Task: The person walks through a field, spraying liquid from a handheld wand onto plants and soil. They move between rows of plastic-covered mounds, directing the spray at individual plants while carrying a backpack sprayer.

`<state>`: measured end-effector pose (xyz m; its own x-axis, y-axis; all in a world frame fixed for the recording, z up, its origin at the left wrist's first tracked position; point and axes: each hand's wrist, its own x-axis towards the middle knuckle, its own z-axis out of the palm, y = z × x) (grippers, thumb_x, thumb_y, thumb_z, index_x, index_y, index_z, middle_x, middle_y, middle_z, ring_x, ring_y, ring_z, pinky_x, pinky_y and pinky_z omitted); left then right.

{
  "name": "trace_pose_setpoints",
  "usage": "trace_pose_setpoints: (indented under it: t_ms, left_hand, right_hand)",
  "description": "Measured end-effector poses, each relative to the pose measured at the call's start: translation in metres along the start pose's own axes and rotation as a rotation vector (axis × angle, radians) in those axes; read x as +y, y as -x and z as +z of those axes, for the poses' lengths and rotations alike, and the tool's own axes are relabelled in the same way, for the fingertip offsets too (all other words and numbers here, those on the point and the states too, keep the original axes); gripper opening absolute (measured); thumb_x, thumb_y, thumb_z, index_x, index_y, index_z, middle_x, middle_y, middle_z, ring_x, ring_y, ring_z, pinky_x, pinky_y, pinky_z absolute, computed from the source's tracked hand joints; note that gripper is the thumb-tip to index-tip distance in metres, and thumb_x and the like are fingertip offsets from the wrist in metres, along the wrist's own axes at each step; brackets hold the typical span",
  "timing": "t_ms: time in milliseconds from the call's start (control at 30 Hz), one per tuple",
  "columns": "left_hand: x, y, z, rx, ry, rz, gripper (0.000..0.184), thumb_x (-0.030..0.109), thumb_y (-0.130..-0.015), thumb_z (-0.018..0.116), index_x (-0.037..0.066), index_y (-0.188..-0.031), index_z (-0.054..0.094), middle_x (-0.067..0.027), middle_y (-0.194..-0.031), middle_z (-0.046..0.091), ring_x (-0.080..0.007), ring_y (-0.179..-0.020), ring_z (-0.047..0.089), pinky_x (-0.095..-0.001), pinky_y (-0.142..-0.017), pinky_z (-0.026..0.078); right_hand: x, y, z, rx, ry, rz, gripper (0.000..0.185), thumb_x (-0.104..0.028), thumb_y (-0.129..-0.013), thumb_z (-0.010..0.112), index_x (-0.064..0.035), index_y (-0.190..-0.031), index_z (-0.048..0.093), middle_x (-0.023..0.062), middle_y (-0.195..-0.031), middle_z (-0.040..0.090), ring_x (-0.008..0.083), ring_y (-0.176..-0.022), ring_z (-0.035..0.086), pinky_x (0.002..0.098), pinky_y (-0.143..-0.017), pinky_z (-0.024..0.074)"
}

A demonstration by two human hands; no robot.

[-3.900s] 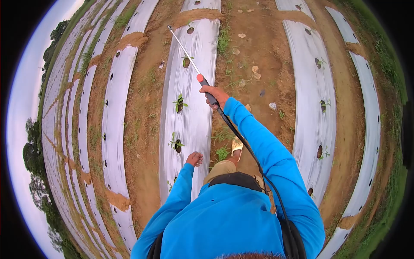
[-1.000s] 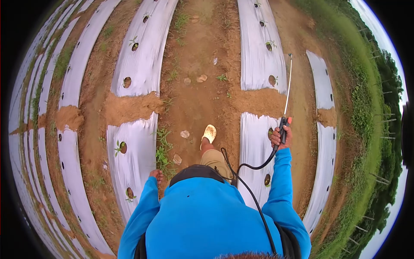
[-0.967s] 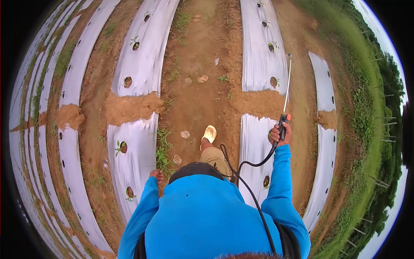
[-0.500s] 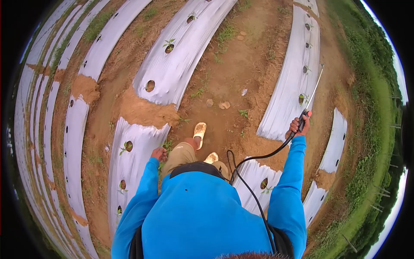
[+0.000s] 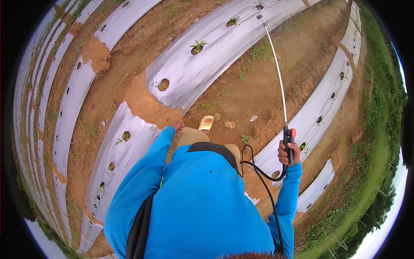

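My right hand [image 5: 290, 154] is wrapped around the black handle of a sprayer wand [image 5: 279, 80], just below its red part. The thin metal lance points forward and slightly left, its nozzle [image 5: 259, 17] over the edge of a plastic-covered bed. From the handle a black hose [image 5: 269, 195] loops back towards my body. My left hand [image 5: 177, 126] hangs beside my trouser leg [image 5: 192, 136], with nothing seen in it; its fingers look loosely apart. Small green seedlings [image 5: 199, 44] grow from round holes in the silvery plastic mulch [image 5: 181, 71].
Bare soil paths run between the mulched beds, with a soil mound [image 5: 146, 103] across the bed at left. Small stones [image 5: 230, 124] and weeds lie ahead of my shoe [image 5: 206, 122]. Another bed [image 5: 317, 123] curves along the right, beside a grassy strip [image 5: 379, 125].
The sprayer wand has swung left, from pointing forward-right to pointing over the bed ahead. My view has turned right, and I have stepped forward a little.
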<state>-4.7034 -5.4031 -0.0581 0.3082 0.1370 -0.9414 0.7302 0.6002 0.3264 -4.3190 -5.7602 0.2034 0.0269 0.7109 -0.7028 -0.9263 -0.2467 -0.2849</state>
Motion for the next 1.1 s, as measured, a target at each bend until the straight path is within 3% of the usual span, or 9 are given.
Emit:
trace_pose_setpoints:
  t_ms: [133, 300, 433, 600, 667, 733, 800, 867, 1100]
  left_hand:
    - [0.065, -0.026, 0.022, -0.021, -0.053, 0.286, 0.03, 0.041, -0.083, 0.046, 0.012, -0.088, 0.052, 0.0021, -0.068, 0.052, -0.0088, -0.054, 0.048, -0.0258, -0.045, 0.037]
    - [0.08, -0.046, 0.045, -0.003, -0.176, 0.183, 0.029, 0.038, -0.081, 0.048, 0.011, -0.085, 0.054, 0.0002, -0.069, 0.054, -0.0097, -0.053, 0.049, -0.0266, -0.044, 0.037]
    - [0.06, -0.082, 0.057, 0.019, -0.223, 0.101, 0.027, 0.035, -0.079, 0.05, 0.01, -0.082, 0.056, -0.0014, -0.068, 0.055, -0.011, -0.051, 0.049, -0.028, -0.043, 0.038]
    - [0.08, -0.131, 0.077, 0.087, -0.371, 0.18, 0.025, 0.033, -0.077, 0.051, 0.009, -0.081, 0.057, -0.0027, -0.066, 0.055, -0.0122, -0.049, 0.049, -0.029, -0.041, 0.037]
    - [0.128, -0.119, 0.103, 0.098, -0.439, 0.223, 0.025, 0.033, -0.077, 0.051, 0.008, -0.081, 0.057, -0.003, -0.066, 0.055, -0.0124, -0.049, 0.049, -0.0292, -0.041, 0.037]
    - [0.206, -0.091, 0.149, 0.209, -0.284, -0.016, 0.023, 0.029, -0.076, 0.053, 0.007, -0.079, 0.058, -0.0047, -0.064, 0.055, -0.0142, -0.047, 0.048, -0.0302, -0.039, 0.037]
    - [0.254, -0.105, 0.169, 0.184, -0.333, 0.017, 0.023, 0.028, -0.077, 0.053, 0.006, -0.082, 0.057, -0.0042, -0.066, 0.056, -0.0131, -0.047, 0.047, -0.0293, -0.039, 0.037]
    - [0.295, -0.113, 0.191, 0.036, -0.086, 0.117, 0.026, 0.03, -0.078, 0.053, 0.006, -0.086, 0.056, -0.0022, -0.067, 0.056, -0.0108, -0.048, 0.047, -0.0281, -0.04, 0.037]
    - [0.41, -0.094, 0.255, 0.134, -0.359, 0.319, 0.026, 0.032, -0.079, 0.05, 0.007, -0.087, 0.055, -0.0006, -0.068, 0.055, -0.0093, -0.05, 0.048, -0.0268, -0.042, 0.037]
  right_hand:
    - [-0.021, 0.001, 0.032, 0.061, 0.198, 0.349, 0.027, -0.029, -0.071, 0.057, -0.0086, -0.075, 0.039, -0.0009, -0.051, 0.033, 0.0056, -0.036, 0.028, 0.0196, -0.029, 0.0258]
    - [-0.058, -0.003, 0.031, 0.003, 0.4, 0.721, 0.019, -0.017, -0.071, 0.059, -0.0062, -0.083, 0.049, -0.002, -0.053, 0.038, 0.0058, -0.04, 0.034, 0.0202, -0.034, 0.0259]
    - [-0.106, -0.027, 0.016, -0.112, 0.584, 0.805, 0.02, -0.021, -0.072, 0.059, -0.0055, -0.08, 0.05, -0.0008, -0.054, 0.041, 0.0066, -0.042, 0.036, 0.0212, -0.038, 0.0295]
    - [-0.211, -0.069, -0.033, -0.22, 1.016, 0.664, 0.025, -0.03, -0.07, 0.059, -0.0078, -0.077, 0.05, -0.0006, -0.056, 0.044, 0.0067, -0.044, 0.039, 0.0208, -0.04, 0.031]
    - [-0.255, -0.07, -0.041, -0.145, 0.999, 0.586, 0.025, -0.03, -0.07, 0.059, -0.0075, -0.075, 0.048, -0.0003, -0.055, 0.044, 0.0071, -0.044, 0.04, 0.0209, -0.039, 0.0312]
    - [-0.288, -0.065, -0.058, -0.034, 0.91, 0.467, 0.026, -0.031, -0.07, 0.059, -0.0078, -0.075, 0.048, 0.0001, -0.055, 0.044, 0.0075, -0.044, 0.04, 0.0209, -0.039, 0.0306]
    - [-0.317, -0.062, -0.071, 0.003, 0.853, 0.333, 0.025, -0.031, -0.071, 0.059, -0.0083, -0.075, 0.048, 0.0, -0.055, 0.044, 0.0073, -0.044, 0.04, 0.0208, -0.039, 0.0301]
    - [-0.344, -0.064, -0.079, 0.04, 0.795, 0.207, 0.025, -0.031, -0.071, 0.059, -0.0089, -0.076, 0.048, -0.0001, -0.056, 0.044, 0.0072, -0.044, 0.04, 0.0207, -0.038, 0.0297]
    - [-0.417, -0.117, -0.097, 0.142, 0.505, -0.01, 0.021, -0.031, -0.076, 0.056, -0.0123, -0.072, 0.046, -0.002, -0.054, 0.043, 0.0059, -0.037, 0.036, 0.0209, -0.031, 0.0268]
